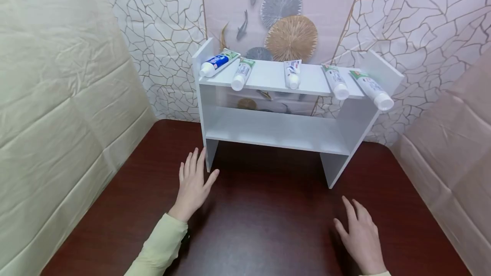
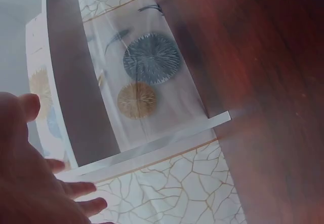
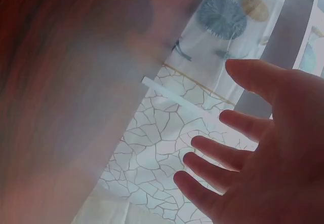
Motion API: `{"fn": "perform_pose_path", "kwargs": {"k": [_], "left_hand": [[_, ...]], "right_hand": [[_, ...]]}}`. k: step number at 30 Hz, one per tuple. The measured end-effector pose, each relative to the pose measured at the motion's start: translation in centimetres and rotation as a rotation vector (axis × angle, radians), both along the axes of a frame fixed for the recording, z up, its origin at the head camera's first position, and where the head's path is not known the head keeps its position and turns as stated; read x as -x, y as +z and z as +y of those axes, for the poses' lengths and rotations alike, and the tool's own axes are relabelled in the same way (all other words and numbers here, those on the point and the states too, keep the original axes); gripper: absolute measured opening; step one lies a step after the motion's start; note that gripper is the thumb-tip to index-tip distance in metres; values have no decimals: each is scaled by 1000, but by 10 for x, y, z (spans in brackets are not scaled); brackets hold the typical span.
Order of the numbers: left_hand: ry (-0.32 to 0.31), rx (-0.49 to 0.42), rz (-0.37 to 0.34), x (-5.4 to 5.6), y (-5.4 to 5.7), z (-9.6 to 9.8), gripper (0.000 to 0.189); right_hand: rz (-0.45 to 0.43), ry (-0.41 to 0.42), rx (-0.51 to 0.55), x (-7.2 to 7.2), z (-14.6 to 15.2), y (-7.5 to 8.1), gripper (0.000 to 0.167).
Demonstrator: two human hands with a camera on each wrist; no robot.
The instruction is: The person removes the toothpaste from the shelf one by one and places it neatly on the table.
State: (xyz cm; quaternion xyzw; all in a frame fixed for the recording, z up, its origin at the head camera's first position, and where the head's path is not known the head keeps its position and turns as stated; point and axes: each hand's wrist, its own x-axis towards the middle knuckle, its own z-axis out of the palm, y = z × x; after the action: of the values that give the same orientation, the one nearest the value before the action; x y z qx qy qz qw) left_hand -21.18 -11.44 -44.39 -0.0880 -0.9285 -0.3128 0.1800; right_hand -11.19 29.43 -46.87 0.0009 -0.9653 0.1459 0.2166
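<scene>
In the head view my left hand (image 1: 193, 188) is near the left leg of a white shelf (image 1: 278, 129), fingers spread and holding nothing. Lower right, my right hand (image 1: 360, 233) hovers over or rests on the table with its fingers apart; contact cannot be told. Several toothpaste tubes lie along the top board with caps toward me: a blue and green tube (image 1: 220, 62) at the left end, a white and green tube (image 1: 243, 73), a smaller tube (image 1: 293, 73) mid-board, another tube (image 1: 335, 81), and one tube (image 1: 371, 90) at the right end, its cap past the edge.
The shelf stands at the back of a dark red-brown table (image 1: 261, 225). Behind it hangs a crackle-patterned backdrop (image 1: 165, 33) with a printed panel. Beige cloth (image 1: 57, 97) walls in the left side, and more cloth (image 1: 449, 139) the right. Upright side panels rise above the top board.
</scene>
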Motion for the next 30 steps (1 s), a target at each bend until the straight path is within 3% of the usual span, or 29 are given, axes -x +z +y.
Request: {"fn": "perform_pose_path", "kwargs": {"k": [4, 13, 22, 25, 30], "left_hand": [[-6, -94, -4, 12, 2, 1, 80], [-14, -432, -59, 47, 13, 6, 78], [-88, -710, 32, 79, 18, 16, 74], [-107, -772, 43, 84, 20, 20, 74], [-139, -822, 66, 82, 32, 25, 72]], "right_hand": [[27, 11, 8, 1, -7, 0, 62], [54, 31, 48, 10, -31, 7, 57], [34, 93, 75, 17, -65, 10, 38], [5, 106, 80, 17, -73, 10, 33], [-35, 117, 79, 18, -81, 12, 28]]}}
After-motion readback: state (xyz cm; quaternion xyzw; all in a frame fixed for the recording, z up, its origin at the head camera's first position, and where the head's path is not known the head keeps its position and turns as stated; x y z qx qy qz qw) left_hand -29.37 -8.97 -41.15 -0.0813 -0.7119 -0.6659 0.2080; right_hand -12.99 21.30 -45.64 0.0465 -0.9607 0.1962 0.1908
